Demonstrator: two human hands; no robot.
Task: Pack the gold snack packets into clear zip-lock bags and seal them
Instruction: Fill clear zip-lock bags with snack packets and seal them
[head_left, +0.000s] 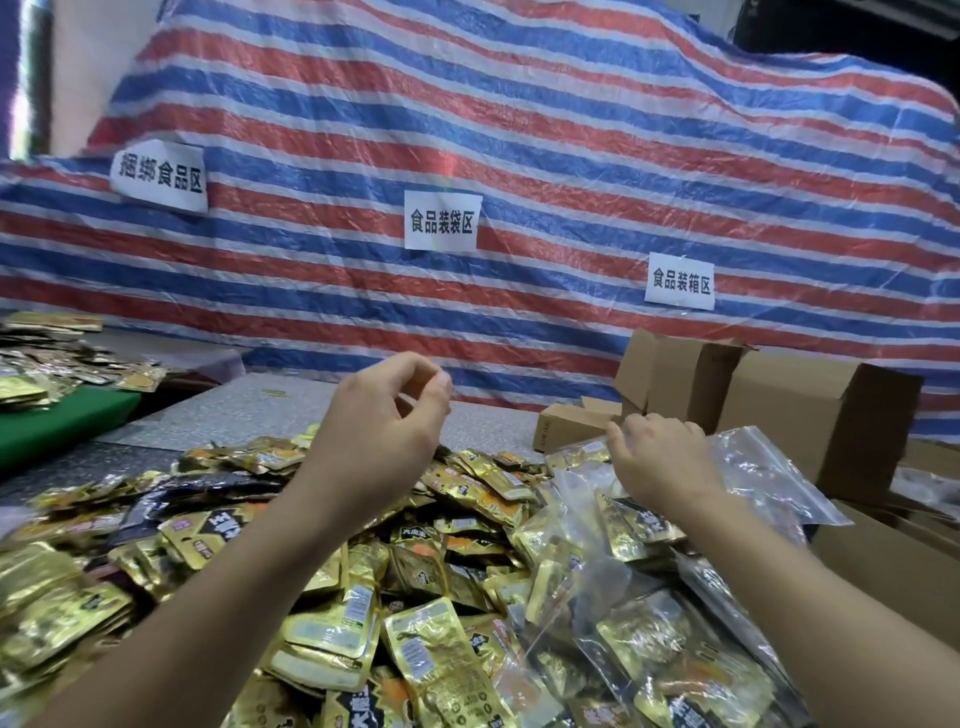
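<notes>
Under my right hand (662, 457) the zip-lock bag (763, 467) is pinched; left hand (387, 415) curled, empty — thin film may slip, spilling gold packets (332, 634).

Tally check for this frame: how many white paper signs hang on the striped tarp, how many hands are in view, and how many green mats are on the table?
White paper signs on the striped tarp: 3 (left sign, middle sign, right sign)
Hands: 2 (left hand, right hand)
Green mat: 1
Total: 6
</notes>
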